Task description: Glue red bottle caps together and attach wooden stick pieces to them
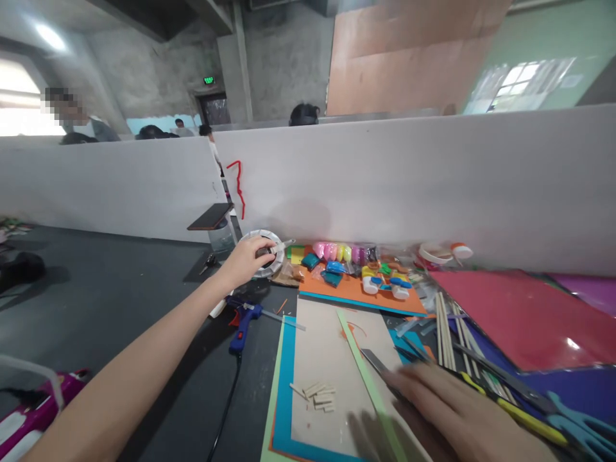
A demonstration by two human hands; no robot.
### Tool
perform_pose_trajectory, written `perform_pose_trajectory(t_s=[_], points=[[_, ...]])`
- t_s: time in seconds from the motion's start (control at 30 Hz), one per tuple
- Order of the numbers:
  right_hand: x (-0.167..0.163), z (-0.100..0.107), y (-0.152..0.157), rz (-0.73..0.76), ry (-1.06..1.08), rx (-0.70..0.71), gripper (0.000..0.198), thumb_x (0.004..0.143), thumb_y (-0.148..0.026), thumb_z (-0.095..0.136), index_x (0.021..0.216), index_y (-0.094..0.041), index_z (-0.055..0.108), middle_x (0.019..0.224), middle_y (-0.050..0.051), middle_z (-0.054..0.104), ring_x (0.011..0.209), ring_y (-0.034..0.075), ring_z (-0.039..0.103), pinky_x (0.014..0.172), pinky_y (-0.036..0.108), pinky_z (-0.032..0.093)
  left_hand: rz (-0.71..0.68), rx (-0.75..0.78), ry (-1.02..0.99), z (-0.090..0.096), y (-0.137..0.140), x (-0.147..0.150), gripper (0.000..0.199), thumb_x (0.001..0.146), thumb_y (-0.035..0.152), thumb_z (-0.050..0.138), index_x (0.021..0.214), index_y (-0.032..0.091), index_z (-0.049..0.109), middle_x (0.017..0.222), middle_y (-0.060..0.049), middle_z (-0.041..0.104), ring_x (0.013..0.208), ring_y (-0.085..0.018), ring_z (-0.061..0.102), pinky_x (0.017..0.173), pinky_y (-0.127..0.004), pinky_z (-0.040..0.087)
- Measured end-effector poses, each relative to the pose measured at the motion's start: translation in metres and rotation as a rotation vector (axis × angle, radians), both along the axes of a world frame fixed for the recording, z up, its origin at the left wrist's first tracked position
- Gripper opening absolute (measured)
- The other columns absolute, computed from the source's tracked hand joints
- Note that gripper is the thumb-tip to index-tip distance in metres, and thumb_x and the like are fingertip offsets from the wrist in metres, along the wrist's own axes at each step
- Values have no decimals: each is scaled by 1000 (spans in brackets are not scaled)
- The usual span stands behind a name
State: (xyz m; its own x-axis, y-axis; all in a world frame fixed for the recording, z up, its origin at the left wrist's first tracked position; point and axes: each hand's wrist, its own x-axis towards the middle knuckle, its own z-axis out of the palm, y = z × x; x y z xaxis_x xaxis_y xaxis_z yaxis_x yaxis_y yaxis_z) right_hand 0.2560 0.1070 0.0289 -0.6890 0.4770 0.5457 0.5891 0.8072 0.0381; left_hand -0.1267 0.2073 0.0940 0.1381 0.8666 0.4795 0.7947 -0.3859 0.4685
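Note:
My left hand (255, 253) reaches to the back of the table, its fingers closed at a white ring-shaped roll (262, 273). Something dark shows under the fingertips, and a translucent strip (289, 244) sticks out beside them; what they pinch is unclear. My right hand (447, 404), blurred, is low on the right, curled around a tool with a grey blade (374, 361). That blade points up and left beside a light green paper strip (368, 378). Beneath lies a pale sheet (312, 346) on blue card, with several short wooden stick pieces (320, 396) on it.
A blue glue gun (245, 328) with a cord lies left of the sheets. Clay packets (341, 252) and an orange card (346, 293) are behind. Blue-handled scissors (572, 420), wooden sticks (445, 330) and a red sheet (529, 314) lie right. A white partition (385, 179) bounds the back.

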Motion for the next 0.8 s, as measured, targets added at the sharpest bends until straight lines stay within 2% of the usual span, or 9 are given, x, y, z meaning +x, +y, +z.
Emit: perform_pose_trajectory(t_s=[0.07,0.13,0.23,0.27,0.33,0.43,0.57,0.67,0.8], points=[[-47,31,26,-11,-39,-108,32,100,-27,44,129,-24,55,111,9,68,93,23,69,75,35,57,-13,-8,-25,-1,-4,-2,18,85,23,61,100,18,70,104,-5,71,89,-20,66,86,-33,51],[-100,54,62,-29,-38,-112,40,97,-25,49,136,-17,49,116,14,65,88,26,68,70,38,56,-30,-22,-34,-2,-5,-6,18,85,23,61,99,18,71,102,-4,72,88,-19,67,83,-31,51],[-173,71,118,0,-38,-131,52,94,-19,57,143,-11,42,133,19,55,104,27,64,81,36,52,-27,-29,-23,0,-1,-16,19,85,22,60,100,19,72,102,-3,73,90,-19,68,83,-30,52],[-192,73,134,31,-49,-130,49,95,-20,57,141,-14,44,135,17,54,109,26,62,84,33,50,-11,-22,-18,0,0,-20,21,85,22,59,101,19,71,102,-4,73,90,-20,68,84,-30,52],[-221,76,158,101,-92,-137,30,97,-23,55,127,-20,58,125,10,62,104,21,63,83,28,46,32,0,-10,1,2,-28,23,85,22,58,104,18,71,102,-5,73,91,-21,68,85,-32,52],[-241,79,177,137,-114,-134,22,101,-25,48,112,-19,66,109,8,68,93,18,64,78,26,42,116,79,-2,-3,-5,-36,26,88,24,57,111,19,67,108,-7,70,99,-23,66,90,-36,52],[-247,83,190,116,-108,-126,23,101,-24,47,110,-18,67,106,8,69,86,17,64,73,27,38,234,218,23,-20,-28,-37,29,99,25,39,118,19,61,121,-12,63,119,-26,55,107,-44,41],[-247,83,196,116,-102,-130,23,101,-23,47,110,-19,67,109,7,69,86,17,63,73,27,37,189,170,117,-37,-36,-32,25,99,23,42,108,19,64,109,-11,67,110,-23,60,102,-39,46],[-246,82,198,151,-93,-140,24,101,-23,47,113,-19,67,109,7,69,90,17,63,76,26,37,206,41,225,-56,-14,-27,20,97,19,49,110,16,65,113,-10,66,108,-22,62,97,-41,50]])
